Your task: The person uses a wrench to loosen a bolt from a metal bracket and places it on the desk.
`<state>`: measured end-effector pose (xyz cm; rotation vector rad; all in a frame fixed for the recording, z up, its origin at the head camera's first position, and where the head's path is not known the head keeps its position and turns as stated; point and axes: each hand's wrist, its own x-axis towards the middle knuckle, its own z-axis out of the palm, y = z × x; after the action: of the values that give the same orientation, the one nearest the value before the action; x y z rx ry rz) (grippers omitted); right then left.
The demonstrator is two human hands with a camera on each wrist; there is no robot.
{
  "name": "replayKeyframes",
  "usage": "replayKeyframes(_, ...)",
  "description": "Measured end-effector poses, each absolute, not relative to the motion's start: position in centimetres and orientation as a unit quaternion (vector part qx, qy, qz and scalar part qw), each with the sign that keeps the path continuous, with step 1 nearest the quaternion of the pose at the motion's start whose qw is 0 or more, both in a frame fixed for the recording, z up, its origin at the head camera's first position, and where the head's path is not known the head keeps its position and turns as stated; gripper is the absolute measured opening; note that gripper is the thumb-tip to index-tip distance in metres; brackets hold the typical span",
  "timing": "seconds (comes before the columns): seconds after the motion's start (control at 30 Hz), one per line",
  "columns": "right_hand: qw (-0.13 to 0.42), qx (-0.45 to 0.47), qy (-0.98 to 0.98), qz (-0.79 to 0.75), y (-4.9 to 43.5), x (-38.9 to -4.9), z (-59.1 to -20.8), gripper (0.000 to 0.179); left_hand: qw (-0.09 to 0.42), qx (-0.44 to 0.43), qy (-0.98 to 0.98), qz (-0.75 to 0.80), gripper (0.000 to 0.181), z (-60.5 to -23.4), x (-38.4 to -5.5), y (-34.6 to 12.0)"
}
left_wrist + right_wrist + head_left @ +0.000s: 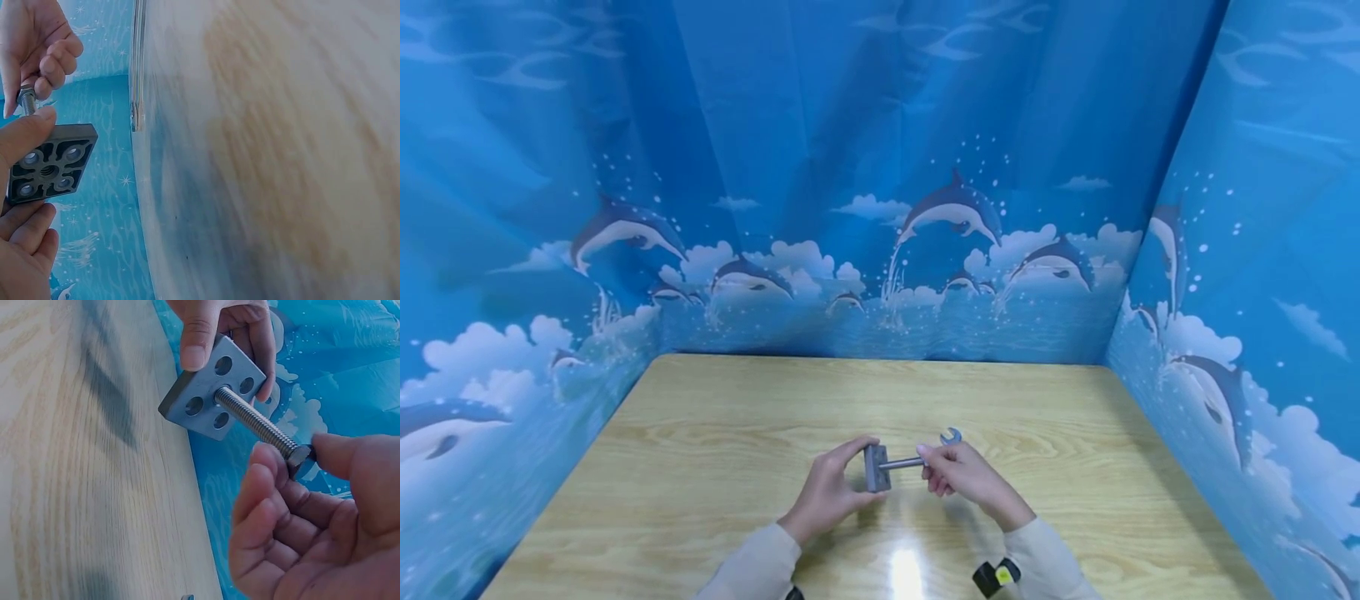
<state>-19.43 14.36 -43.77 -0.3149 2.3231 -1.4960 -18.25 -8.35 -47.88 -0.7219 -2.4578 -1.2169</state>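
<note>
Between thumb and fingers, my left hand (829, 493) grips a square grey metal plate (877, 468) by two opposite edges, above the table. The plate has a hole near each corner and a threaded one in the middle. A long threaded bolt (256, 422) stands out from that middle hole, square to the plate's flat face. My right hand (966, 478) pinches the bolt's hex head (301, 460) between thumb and fingers. On the plate's ribbed back (76, 165), in the left wrist view, no bolt end pokes through the middle hole.
An open-ended wrench (951, 436) lies on the wood-grain table (737, 417) just beyond my right hand, its handle hidden behind it. Blue curtains (820, 108) printed with dolphins hang round the table's back and sides.
</note>
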Motion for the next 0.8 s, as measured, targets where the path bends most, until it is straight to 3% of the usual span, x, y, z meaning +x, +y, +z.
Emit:
replayKeyframes(0.23, 0.114, -0.124, 0.845, -0.508, 14.54, -19.55, -43.76, 0.027, 0.141, -0.236, -0.865, -0.420, 0.076, -48.07, -18.29, -8.37)
replayKeyframes(0.5, 0.062, -0.167, 0.840, -0.513, 14.43, -19.63, -44.08, 0.021, 0.137, -0.235, -0.859, -0.434, 0.076, -48.13, -18.35, -8.42)
replayKeyframes(0.63, 0.083, -0.156, 0.838, -0.517, 14.26, -19.56, -43.65, 0.026, 0.141, -0.239, -0.854, -0.441, 0.075, -48.06, -18.38, -8.49)
replayKeyframes(0.8, 0.158, -0.150, 0.821, -0.528, 14.52, -19.63, -44.15, 0.044, 0.159, -0.244, -0.854, -0.431, 0.077, -48.32, -18.36, -8.48)
